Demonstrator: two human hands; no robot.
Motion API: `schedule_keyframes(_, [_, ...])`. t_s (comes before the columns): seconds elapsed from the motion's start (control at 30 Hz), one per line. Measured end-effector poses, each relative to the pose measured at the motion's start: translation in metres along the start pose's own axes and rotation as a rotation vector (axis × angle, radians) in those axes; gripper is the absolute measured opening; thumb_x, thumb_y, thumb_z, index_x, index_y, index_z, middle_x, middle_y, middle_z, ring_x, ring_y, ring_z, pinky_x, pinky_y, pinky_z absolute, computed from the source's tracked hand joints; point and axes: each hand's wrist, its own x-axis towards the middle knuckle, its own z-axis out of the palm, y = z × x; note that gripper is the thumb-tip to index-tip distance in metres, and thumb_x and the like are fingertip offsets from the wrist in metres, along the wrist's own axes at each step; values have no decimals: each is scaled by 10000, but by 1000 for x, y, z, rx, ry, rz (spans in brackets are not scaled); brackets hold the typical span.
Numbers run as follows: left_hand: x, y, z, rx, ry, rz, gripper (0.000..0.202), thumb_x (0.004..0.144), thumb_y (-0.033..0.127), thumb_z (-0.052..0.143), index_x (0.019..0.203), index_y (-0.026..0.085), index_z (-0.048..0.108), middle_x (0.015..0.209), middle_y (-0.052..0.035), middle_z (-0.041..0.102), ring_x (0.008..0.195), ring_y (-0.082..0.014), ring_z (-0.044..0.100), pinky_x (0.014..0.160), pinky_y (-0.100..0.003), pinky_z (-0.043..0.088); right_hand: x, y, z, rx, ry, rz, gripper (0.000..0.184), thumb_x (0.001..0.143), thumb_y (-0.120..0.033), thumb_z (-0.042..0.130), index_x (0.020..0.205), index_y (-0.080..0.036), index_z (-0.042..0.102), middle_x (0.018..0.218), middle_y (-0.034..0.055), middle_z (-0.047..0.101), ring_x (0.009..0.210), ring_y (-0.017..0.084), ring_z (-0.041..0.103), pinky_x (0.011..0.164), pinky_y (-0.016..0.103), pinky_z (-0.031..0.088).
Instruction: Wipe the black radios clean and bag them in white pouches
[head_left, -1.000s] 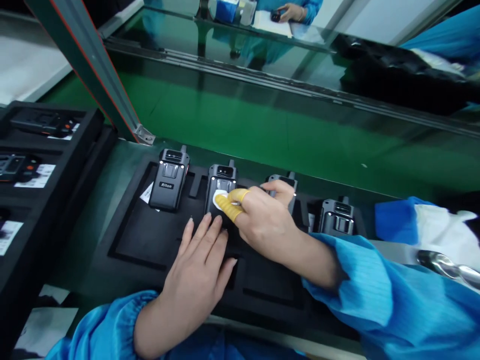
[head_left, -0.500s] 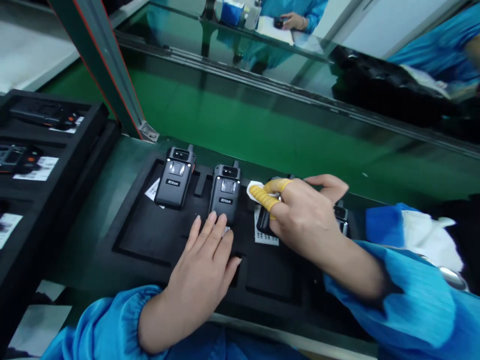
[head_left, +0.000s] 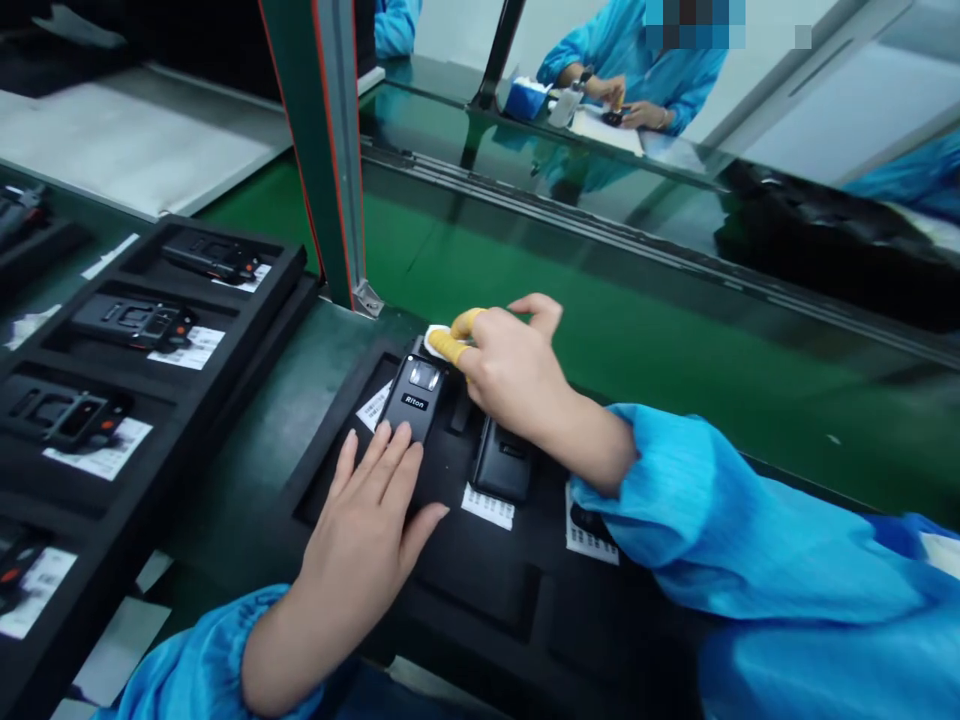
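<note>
A black handheld radio [head_left: 415, 396] marked "Riton" lies back up at the left of a black foam tray [head_left: 480, 590]. My left hand [head_left: 367, 520] rests flat on its lower end, fingers stretched out. At the radio's top end, my right hand [head_left: 517, 365] pinches a white wiping pad [head_left: 435, 340] between fingers wearing yellow finger cots [head_left: 452, 345]. Below my right wrist lies a second radio [head_left: 500, 462], partly covered, over a printed label [head_left: 489, 506]. Farther right, my sleeve hides most of another dark device beside a label [head_left: 590, 540].
To the left, another black foam tray [head_left: 247, 370] holds several radios with labels. A metal post [head_left: 334, 150] stands behind the work. Beyond the green channel [head_left: 637, 330], a co-worker's hands [head_left: 626, 105] handle a small black object. A blue packet [head_left: 526, 98] and a bottle sit there.
My right hand has moved left with the pad, from a radio farther right to the leftmost one. My left hand has shifted from the second radio to the leftmost. The view has swung left.
</note>
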Motion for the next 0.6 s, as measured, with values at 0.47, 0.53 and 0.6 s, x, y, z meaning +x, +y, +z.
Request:
schedule_keyframes(0.47, [0, 3, 1, -4, 12, -15, 350, 952, 281, 422, 1193, 56, 537, 1257, -170, 624, 1179, -319, 581, 975, -530, 480, -28, 27, 2, -113, -7, -39, 406, 926, -141, 319, 733, -169, 674, 773, 24, 625, 704, 127, 429, 801, 375, 160])
schedule_keyframes(0.53, [-1, 3, 2, -4, 18, -16, 351, 948, 282, 435, 1196, 56, 537, 1266, -172, 618, 1186, -318, 575, 980, -532, 476, -29, 28, -1, -75, -2, 3, 401, 934, -178, 319, 778, -178, 688, 801, 36, 631, 713, 134, 427, 782, 379, 165])
schedule_keyframes(0.6, [-2, 3, 2, -6, 20, -14, 351, 946, 282, 443, 1198, 56, 537, 1271, -173, 614, 1191, -318, 572, 981, -533, 475, -24, 22, -2, -52, 12, 21, 404, 942, -190, 304, 832, -188, 693, 812, 34, 630, 726, 136, 433, 792, 386, 165])
